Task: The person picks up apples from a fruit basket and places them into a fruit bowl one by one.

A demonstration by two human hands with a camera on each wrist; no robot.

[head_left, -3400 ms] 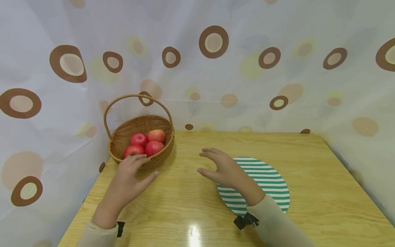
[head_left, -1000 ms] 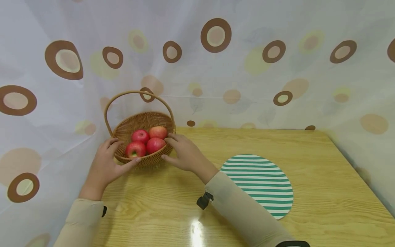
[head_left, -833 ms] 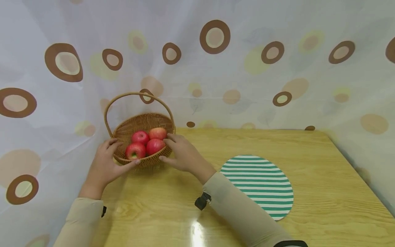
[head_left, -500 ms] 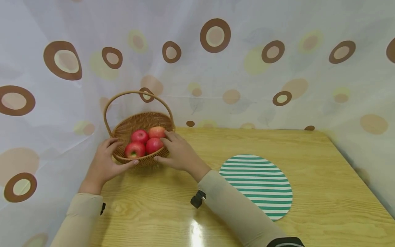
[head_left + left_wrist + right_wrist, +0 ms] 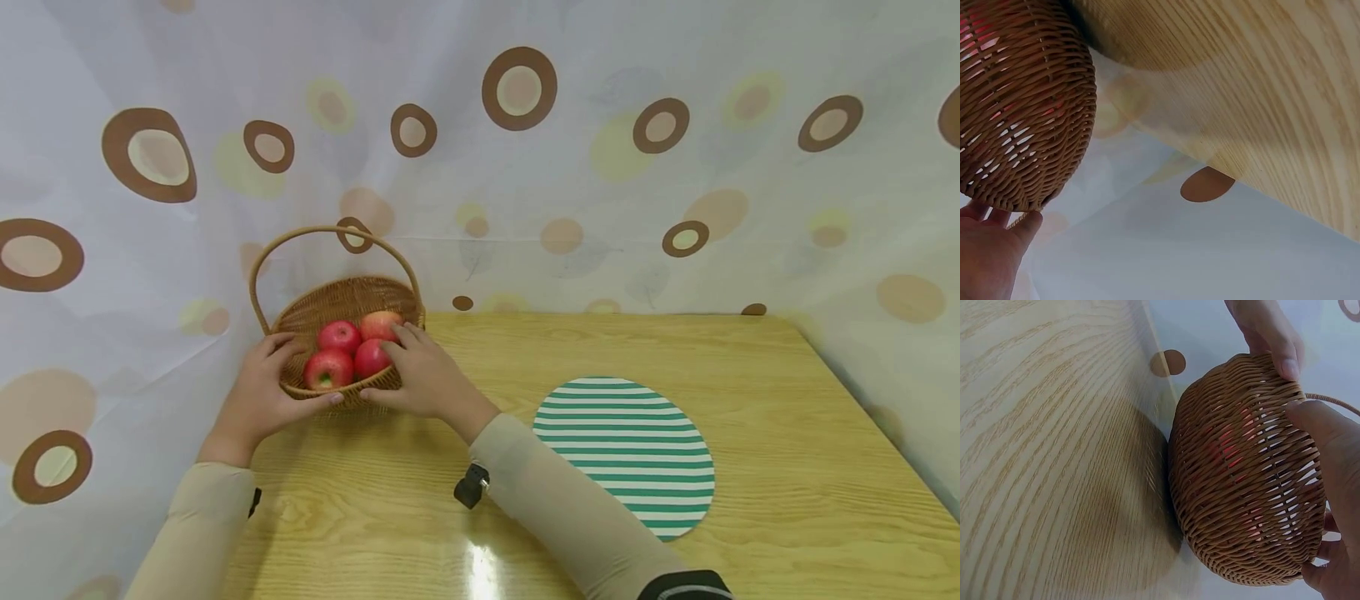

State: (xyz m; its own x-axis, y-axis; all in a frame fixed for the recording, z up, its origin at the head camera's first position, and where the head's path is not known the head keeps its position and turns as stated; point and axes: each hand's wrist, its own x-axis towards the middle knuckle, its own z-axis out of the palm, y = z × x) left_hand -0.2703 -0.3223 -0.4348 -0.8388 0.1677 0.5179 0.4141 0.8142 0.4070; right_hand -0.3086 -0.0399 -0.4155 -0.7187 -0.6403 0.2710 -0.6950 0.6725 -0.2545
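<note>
A brown wicker basket (image 5: 352, 293) with an arched handle stands at the back left of the wooden table, holding several red apples (image 5: 330, 369). My left hand (image 5: 258, 396) grips its left front rim, thumb across the outside and fingers over the edge. At the right front rim my right hand (image 5: 427, 375) holds on, thumb outside and fingers inside, over the front right apple (image 5: 372, 358). Whether those fingers touch the apple I cannot tell. In the right wrist view both thumbs lie on the woven wall (image 5: 1235, 487); the left wrist view shows the left fingers (image 5: 997, 217) partly hidden behind the rim.
A round green-and-white striped placemat (image 5: 626, 454) lies flat on the wooden table (image 5: 810, 467), right of the basket. Patterned white sheeting (image 5: 585, 192) hangs behind the table and along both sides, close to the basket's left.
Both hands, apart from the rim 3.4 seconds ago, have come onto the basket. Over the last second my right hand has shifted left along the front rim. The basket has hardly moved.
</note>
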